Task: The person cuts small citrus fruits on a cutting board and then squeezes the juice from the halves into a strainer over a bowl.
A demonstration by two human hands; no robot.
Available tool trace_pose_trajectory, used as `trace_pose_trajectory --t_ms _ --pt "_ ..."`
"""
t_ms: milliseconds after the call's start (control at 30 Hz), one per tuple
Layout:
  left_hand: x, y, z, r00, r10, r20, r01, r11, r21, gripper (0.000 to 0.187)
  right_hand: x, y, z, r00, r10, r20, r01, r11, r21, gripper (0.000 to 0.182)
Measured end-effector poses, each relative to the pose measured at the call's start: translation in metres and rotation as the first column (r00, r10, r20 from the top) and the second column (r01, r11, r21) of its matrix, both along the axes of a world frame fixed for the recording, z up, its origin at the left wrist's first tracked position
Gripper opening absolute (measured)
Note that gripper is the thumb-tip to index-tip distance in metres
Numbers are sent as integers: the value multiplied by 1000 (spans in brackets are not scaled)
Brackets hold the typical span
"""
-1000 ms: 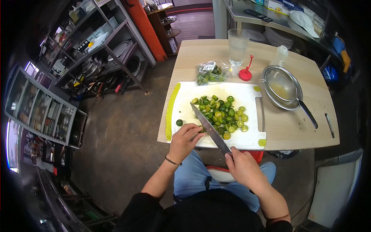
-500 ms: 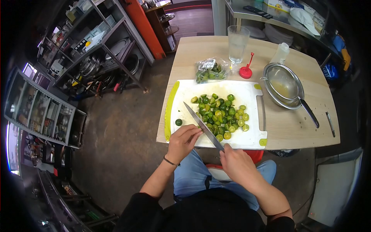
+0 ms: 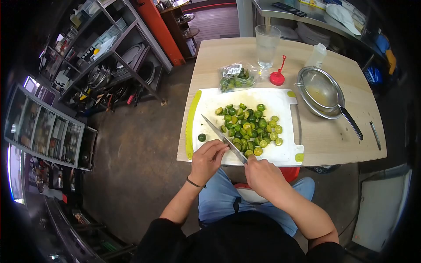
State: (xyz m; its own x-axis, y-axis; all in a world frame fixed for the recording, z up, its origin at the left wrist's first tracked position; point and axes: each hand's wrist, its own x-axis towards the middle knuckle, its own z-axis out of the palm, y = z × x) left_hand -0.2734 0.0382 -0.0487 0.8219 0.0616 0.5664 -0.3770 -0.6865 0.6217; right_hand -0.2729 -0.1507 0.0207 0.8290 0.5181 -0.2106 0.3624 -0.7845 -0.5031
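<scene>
Right hand (image 3: 265, 176): wrapped around the handle of a long kitchen knife (image 3: 215, 128), at the near edge of the cutting board.
Knife: blade slanting toward the far left across the board, its tip over the white surface.
Left hand (image 3: 207, 160): fingers bunched together right beside the blade — whatever is under the fingertips is hidden, so I cannot tell if they grip a fruit. A dark bracelet (image 3: 193, 182) circles the wrist.
Cut calamansi (image 3: 247, 127): heaped mid-board, right of the blade, some halves with the yellow-green flesh facing up.
Whole calamansi (image 3: 201, 137): alone on the board, left of the blade and near the left hand.
Cutting board (image 3: 287, 153): white with lime-green trim, flat on the wooden table (image 3: 329, 147).
Beyond the board: a clear bag (image 3: 237, 79) of green fruit, a glass (image 3: 267, 48), a red spouted cap (image 3: 277, 77) and a translucent bottle (image 3: 316, 56).
Strainer (image 3: 322, 87): resting over a metal bowl (image 3: 315, 113) — black handle jutting toward the near right.
</scene>
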Motion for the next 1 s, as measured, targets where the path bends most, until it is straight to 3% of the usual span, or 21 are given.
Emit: trace_pose_trajectory --t_ms 100,167,267,367,500,567,633,700,767,833,1000 --pt "1 1 -2 999 -23 30 23 1000 12 10 4 5 -14 1000 -4 6 4 1000 13 12" --pt "1 1 -4 997 -49 61 47 998 35 11 11 14 -24 997 -10 74 2 994 111 14" --pt "-1 -2 -3 1000 -9 22 9 1000 2 11 12 14 -22 999 -17 45 12 994 109 17" --pt "2 0 -1 994 65 89 -71 996 56 10 3 -1 -25 1000 11 28 -12 999 44 24" --pt "6 4 -2 991 14 130 -28 993 112 14 6 -15 -20 1000 3 7 -3 998 70 23" --pt "9 14 2 984 115 135 -138 974 181 20 6 -15 -13 997 -67 29 61 982 177 26" --pt "10 28 12 978 173 120 -192 966 174 25 3 -17 4 993 -112 -27 115 972 203 26" --pt "11 46 19 977 198 80 -213 916 339 23 -1 -16 7 985 -148 -87 164 960 226 26" --pt "8 57 22 987 163 13 -157 920 360 20 -11 -15 0 999 -8 -35 15 977 214 27" --pt "8 63 23 986 30 -166 18 960 281 18 -16 -9 -12 999 29 -32 -23 981 192 27" --pt "1 50 32 974 47 -220 -5 982 189 22 -13 -9 -18 997 -41 -59 49 989 136 29"
